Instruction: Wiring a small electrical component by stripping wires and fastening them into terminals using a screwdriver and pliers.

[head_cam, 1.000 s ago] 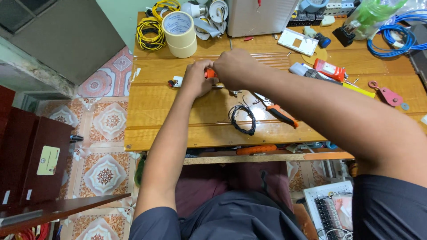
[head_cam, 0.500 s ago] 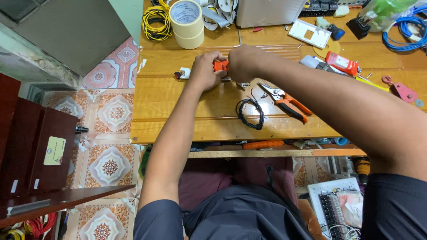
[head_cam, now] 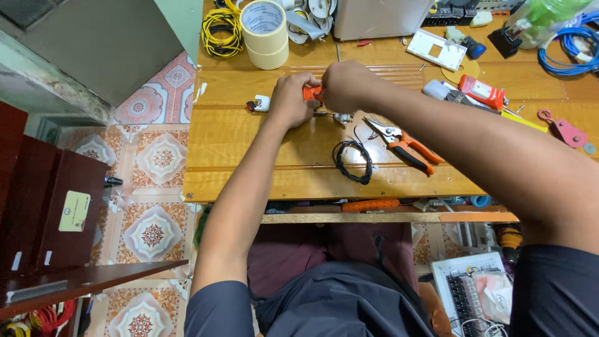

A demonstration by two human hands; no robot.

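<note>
Left hand (head_cam: pixel 292 100) and right hand (head_cam: pixel 344 86): fingers clamped together on an orange-handled tool (head_cam: pixel 311 93) over the wooden table (head_cam: pixel 249 143), mid-width. Black wire coil (head_cam: pixel 352 161) and orange cutters (head_cam: pixel 404 145) nearer the front edge.

- A rectangular pale yellow-green label (head_cam: pixel 74 211) is sitting on the dark red-brown cabinet (head_cam: pixel 56 212) at the left edge.
- A small red package with a white label patch (head_cam: pixel 481 92) is lying tilted on the wooden table (head_cam: pixel 249 143), right of centre.
- A crumpled clear plastic bag with reddish print (head_cam: pixel 493 293) is resting low on the right, below the table.
</note>
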